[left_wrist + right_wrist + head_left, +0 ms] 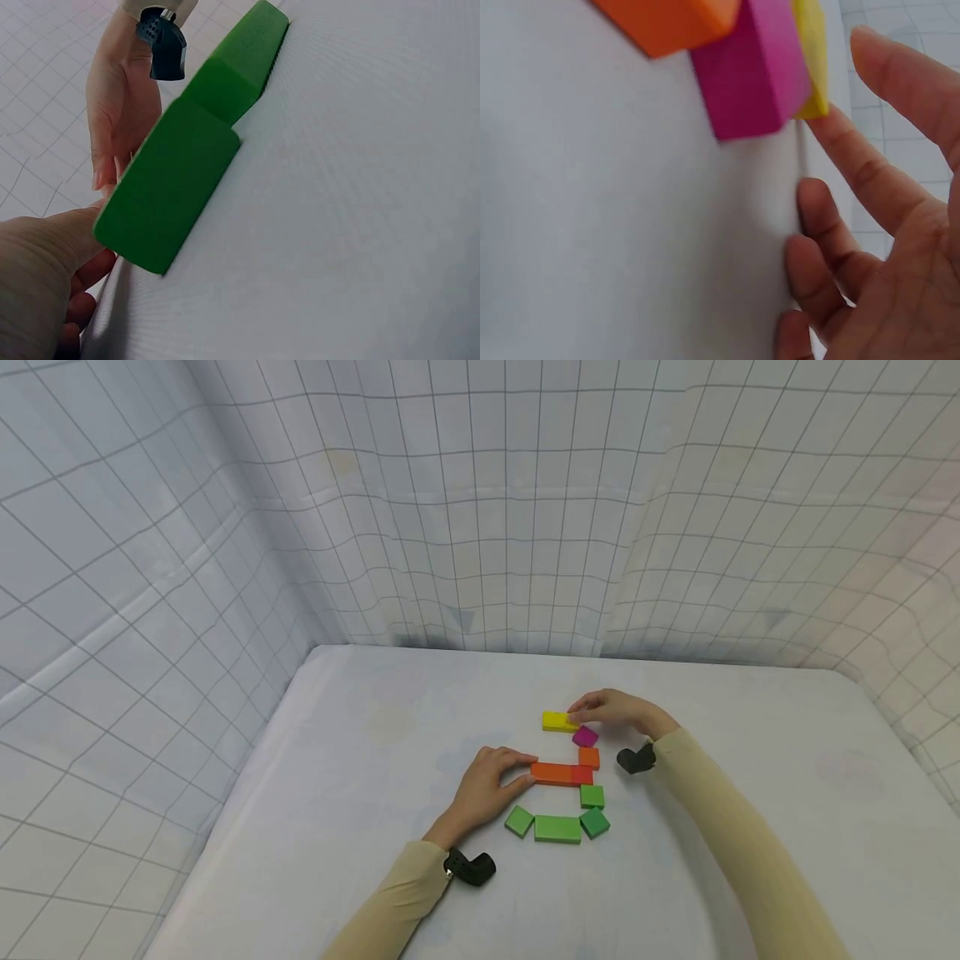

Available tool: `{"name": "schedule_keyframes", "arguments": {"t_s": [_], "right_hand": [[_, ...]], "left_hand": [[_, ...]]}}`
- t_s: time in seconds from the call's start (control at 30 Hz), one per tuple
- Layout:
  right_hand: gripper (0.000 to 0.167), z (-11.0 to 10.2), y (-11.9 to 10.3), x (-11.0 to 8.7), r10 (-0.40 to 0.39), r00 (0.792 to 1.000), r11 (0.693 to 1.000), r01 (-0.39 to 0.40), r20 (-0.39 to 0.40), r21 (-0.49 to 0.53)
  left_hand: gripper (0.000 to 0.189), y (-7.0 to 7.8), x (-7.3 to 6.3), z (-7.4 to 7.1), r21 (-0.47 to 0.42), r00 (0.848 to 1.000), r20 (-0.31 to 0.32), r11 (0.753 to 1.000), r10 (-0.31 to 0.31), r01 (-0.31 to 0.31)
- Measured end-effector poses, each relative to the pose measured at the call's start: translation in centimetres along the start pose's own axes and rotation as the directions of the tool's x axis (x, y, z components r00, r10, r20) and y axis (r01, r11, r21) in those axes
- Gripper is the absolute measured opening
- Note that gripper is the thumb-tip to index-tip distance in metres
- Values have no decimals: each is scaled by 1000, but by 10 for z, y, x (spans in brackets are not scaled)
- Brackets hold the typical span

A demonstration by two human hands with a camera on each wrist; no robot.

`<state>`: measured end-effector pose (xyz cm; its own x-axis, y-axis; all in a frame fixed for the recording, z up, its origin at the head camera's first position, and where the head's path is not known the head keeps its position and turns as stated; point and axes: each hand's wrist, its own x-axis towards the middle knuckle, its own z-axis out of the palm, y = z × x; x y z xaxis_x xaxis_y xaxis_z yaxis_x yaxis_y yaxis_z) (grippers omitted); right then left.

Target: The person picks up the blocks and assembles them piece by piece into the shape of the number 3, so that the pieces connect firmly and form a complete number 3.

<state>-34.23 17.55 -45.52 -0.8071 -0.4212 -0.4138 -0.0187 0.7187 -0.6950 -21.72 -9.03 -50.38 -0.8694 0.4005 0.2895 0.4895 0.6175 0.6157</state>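
Note:
My left hand pinches the left end of a long orange block between thumb and forefinger. A red block adjoins its right end. Farther back, my right hand is at the right end of a yellow block. In the right wrist view the forefinger touches the yellow block, the thumb stands apart from it, and the other fingers curl loosely near the tabletop. A magenta block lies just in front of the yellow one. The left fingertips are hidden behind a green block in the left wrist view.
A small orange block sits between the magenta and red ones. Nearer lie a green square, a darker green square, a long green block and a tilted green square. White gridded curtains surround the white table.

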Motion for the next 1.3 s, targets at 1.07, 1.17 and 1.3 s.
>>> {"name": "schedule_keyframes", "arguments": {"t_s": [1.07,1.17,1.3], "right_hand": [[46,-34,70,-112,-73,994,994,65,-84,-93],[43,-31,73,-113,-108,989,991,99,-102,-90],[38,-28,75,-110,-151,976,984,133,-155,-122]], "left_hand": [[31,0,-3,-1,-3,1000,-3,1000,-17,17],[31,0,-2,0,1,1000,1,1000,-14,14],[31,-1,0,1,2,1000,5,1000,-8,8]]}}
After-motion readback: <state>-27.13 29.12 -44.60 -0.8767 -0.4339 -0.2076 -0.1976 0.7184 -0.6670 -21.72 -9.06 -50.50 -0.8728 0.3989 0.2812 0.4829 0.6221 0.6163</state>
